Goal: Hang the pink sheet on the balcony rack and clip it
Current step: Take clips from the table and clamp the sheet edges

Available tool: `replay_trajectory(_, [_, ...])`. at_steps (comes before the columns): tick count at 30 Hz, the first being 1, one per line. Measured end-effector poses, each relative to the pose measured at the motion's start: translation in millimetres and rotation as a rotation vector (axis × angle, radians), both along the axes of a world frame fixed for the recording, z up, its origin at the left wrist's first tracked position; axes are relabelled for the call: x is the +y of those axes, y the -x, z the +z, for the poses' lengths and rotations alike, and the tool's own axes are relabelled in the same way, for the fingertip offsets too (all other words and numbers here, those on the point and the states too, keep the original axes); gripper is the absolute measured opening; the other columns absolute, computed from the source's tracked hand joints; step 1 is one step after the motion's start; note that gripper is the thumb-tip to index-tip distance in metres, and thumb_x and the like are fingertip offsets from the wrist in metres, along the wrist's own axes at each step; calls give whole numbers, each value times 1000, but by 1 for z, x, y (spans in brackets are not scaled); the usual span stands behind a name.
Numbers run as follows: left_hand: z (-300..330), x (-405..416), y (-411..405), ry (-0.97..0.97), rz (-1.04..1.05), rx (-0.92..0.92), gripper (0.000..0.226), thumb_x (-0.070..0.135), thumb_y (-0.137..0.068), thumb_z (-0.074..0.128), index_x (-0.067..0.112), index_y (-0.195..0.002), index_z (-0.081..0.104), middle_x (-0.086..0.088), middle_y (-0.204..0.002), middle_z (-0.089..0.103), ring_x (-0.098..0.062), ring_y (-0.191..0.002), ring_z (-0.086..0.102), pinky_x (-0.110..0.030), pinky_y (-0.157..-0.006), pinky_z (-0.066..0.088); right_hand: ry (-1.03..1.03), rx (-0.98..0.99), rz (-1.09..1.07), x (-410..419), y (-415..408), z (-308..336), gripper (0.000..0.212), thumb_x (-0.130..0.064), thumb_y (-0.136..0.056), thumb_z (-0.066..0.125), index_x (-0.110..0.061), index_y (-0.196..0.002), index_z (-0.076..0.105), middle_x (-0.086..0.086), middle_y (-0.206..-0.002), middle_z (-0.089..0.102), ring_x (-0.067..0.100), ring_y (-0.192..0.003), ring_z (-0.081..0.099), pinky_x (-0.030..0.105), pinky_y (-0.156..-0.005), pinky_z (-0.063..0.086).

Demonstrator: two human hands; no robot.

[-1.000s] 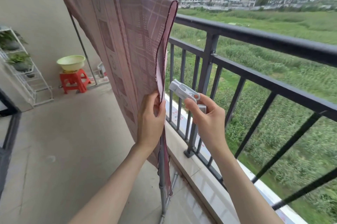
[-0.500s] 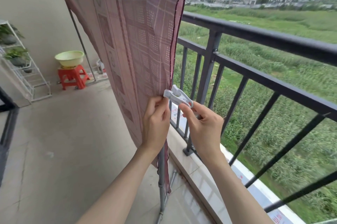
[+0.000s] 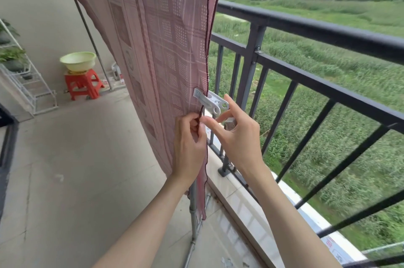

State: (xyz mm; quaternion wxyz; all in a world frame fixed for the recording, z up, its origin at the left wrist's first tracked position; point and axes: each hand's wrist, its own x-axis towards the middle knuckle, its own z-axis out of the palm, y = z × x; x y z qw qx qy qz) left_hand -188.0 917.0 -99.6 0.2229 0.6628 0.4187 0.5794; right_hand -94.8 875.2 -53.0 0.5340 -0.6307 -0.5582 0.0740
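Note:
The pink checked sheet [image 3: 157, 34] hangs folded over the rack's top bar, and the grey rack pole [image 3: 193, 208] shows below its near edge. A white clip [image 3: 208, 100] is clamped on that edge at mid height. My left hand [image 3: 189, 143] pinches the sheet's dark hem just below the clip. To the right of the edge, my right hand [image 3: 239, 136] has its fingers spread. Its index fingertip meets my left hand, and one finger rests by the clip's handles. A spare white clip [image 3: 230, 124] is tucked in its palm.
The black balcony railing [image 3: 306, 27] runs close along the right of the sheet, above a tiled ledge [image 3: 244, 208]. At the far end stand a red stool [image 3: 83, 84] with a pale green basin [image 3: 78, 60] and a white plant shelf [image 3: 28, 84]. Concrete floor lies to the left.
My right hand brought the clip to the sheet's edge and it now grips the fabric there. My right fingers have spread off it. My left hand slid down along the hem.

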Motion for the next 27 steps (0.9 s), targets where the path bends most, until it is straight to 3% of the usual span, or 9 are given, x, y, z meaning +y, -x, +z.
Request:
replay_trajectory(2, [-15,6,2,69,-1,9,24,7,-86,58,23,-97,44,8,-87,48,7,-78,49,-3,-68,37,59,14,75,5,-6,-18,75,-42,-76,68,-20,-140,37,-6,-88,62,5,-68,50,13,-72,38])
replay_trajectory(4, [-35,15,8,137,36,66,24,12,-85,60,25,-95,43,9,-86,48,-1,-75,48,-9,-66,35,154,32,111,9,-14,-49,69,-37,-80,66,-23,-140,36,-9,-93,59,3,-66,49,11,-68,37])
replay_trajectory(7, [-72,30,21,207,53,173,21,12,-82,65,14,-97,51,0,-93,52,-18,-86,52,-15,-73,34,398,2,117,18,-23,-106,55,-30,-86,63,-23,-136,42,-9,-101,57,4,-69,51,23,-73,42])
replay_trajectory(10, [-106,47,33,307,21,245,21,13,-82,66,8,-98,53,0,-95,50,-22,-88,54,-17,-75,35,619,-35,153,37,-19,-155,53,-28,-88,60,-19,-137,42,-1,-117,58,16,-89,57,29,-85,45])
replay_trajectory(13, [-147,72,39,466,-36,309,17,14,-84,62,11,-98,52,-5,-96,58,-26,-89,57,-29,-77,44,778,-47,159,72,-10,-204,51,-31,-89,58,-19,-136,43,3,-127,56,23,-107,57,34,-92,44])
replay_trajectory(17, [-197,125,54,591,-127,509,20,9,-85,56,8,-105,56,-11,-100,65,-32,-89,64,-38,-76,51,881,-60,145,127,6,-261,24,-35,-87,47,-28,-106,60,5,-107,66,27,-100,62,37,-80,50])
replay_trajectory(22, [-228,184,61,648,-203,653,21,16,-85,58,-1,-97,57,-20,-92,68,-35,-90,63,-40,-74,49,935,-44,118,181,23,-289,22,-28,-88,44,-25,-90,66,8,-93,70,30,-91,63,36,-71,51])
replay_trajectory(24, [-234,186,66,659,-167,638,18,14,-88,54,-3,-86,54,-26,-88,66,-41,-86,60,-40,-64,40,949,-53,122,189,25,-293,22,-26,-91,45,-25,-76,62,11,-94,70,33,-93,62,35,-71,49])
replay_trajectory(27, [-244,185,87,629,-72,591,21,9,-91,48,5,-70,44,-32,-74,58,-49,-73,51,-37,-57,20,978,-48,116,200,28,-303,34,-25,-93,45,-27,-59,42,16,-87,65,36,-88,59,34,-67,41])
